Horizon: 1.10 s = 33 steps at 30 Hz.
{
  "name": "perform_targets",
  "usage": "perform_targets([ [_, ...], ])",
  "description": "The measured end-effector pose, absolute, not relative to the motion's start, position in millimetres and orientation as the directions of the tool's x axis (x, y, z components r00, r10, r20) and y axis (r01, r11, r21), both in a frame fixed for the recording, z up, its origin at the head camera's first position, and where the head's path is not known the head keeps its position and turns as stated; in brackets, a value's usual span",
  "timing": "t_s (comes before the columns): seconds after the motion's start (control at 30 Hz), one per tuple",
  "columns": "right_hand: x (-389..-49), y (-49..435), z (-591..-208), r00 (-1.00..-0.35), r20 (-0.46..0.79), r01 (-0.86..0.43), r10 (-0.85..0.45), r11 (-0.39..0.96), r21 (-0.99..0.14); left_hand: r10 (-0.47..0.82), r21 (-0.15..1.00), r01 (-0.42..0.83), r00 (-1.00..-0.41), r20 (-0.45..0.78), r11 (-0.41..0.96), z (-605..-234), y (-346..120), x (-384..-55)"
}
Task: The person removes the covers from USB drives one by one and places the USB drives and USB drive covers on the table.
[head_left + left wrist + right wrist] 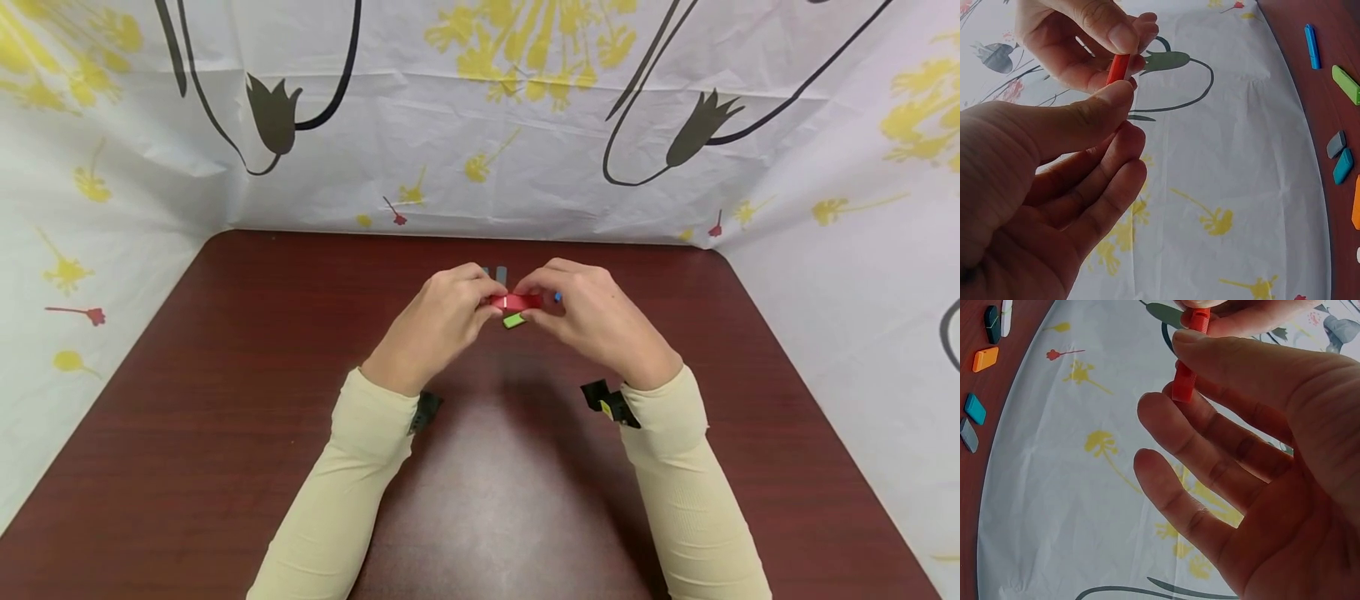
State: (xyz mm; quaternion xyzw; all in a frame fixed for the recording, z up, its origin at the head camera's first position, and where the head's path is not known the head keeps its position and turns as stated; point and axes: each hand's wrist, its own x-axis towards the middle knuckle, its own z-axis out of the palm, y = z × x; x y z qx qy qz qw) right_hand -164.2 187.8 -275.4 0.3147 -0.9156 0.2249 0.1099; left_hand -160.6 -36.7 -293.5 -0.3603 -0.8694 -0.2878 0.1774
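Observation:
A small red marker-shaped stick (521, 302) with a narrow white band is held level above the table between both hands. My left hand (442, 317) pinches its left end between thumb and fingers. The right hand (592, 317) grips the other end, its thumb lying along the red side in the right wrist view. There the lower end of the red stick (1183, 390) juts out below the thumb, and ridges show near its top. In the left wrist view only a short red length (1118, 69) shows between the two thumbs.
Beyond the hands lie a lime green piece (513, 320), a grey piece (501, 273) and a blue stick (1312, 47). Teal (975, 409), orange (985, 359), black (992, 325) and white (1006, 317) pieces lie along the table. A patterned white sheet (480, 192) hangs behind the table's far edge.

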Motion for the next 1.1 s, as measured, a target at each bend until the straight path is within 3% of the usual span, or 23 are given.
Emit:
perform_targets([
  [0.1, -165, 195, -274, -0.788, 0.342, -0.609, -0.512, 0.732, -0.305, 0.498, 0.363, 0.719, -0.681, 0.536, 0.593, -293, -43, -162],
  [0.3, -164, 228, -269, -0.866, 0.303, -0.483, -0.398, 0.823, -0.299, 0.369, 0.422, 0.631, -0.749, 0.55, 0.651, -287, -65, -163],
  [0.57, -163, 240, -272, -0.925, 0.155, -0.379, -0.346, 0.863, -0.335, 0.374, 0.444, 0.63, -0.757, 0.536, 0.637, -287, -63, -165],
  [0.8, -161, 235, -291, -0.899, -0.007, -0.422, -0.439, 0.868, -0.26, 0.369, 0.451, 0.613, -0.772, 0.518, 0.648, -290, -61, -166],
  [1.1, -172, 234, -319, -0.81, -0.305, -0.398, -0.501, 0.851, -0.342, 0.374, 0.452, 0.61, -0.776, 0.508, 0.651, -291, -59, -166],
])
